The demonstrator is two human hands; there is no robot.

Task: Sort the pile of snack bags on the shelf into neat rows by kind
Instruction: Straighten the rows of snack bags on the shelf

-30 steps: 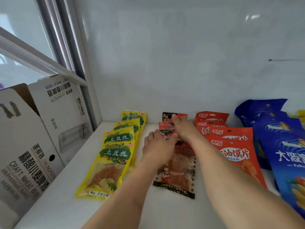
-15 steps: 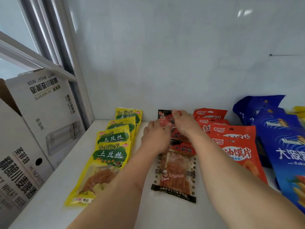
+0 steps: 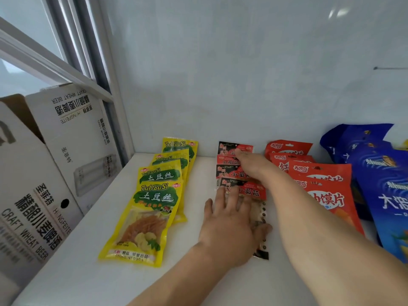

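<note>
At 12 o'clock on the white shelf [image 3: 72,270], black-and-red plastic snack bags [image 3: 234,173] overlap in a row running 6 to 12. Your left hand [image 3: 229,226] presses flat, fingers spread, on the nearest bag; your right hand [image 3: 254,164], nearer the back, touches the farthest, fingers extended.

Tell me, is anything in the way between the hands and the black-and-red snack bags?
Nothing visible. The left hand lies flat on the front black-and-red bag, and the right hand touches the bags further back in that row.
</note>
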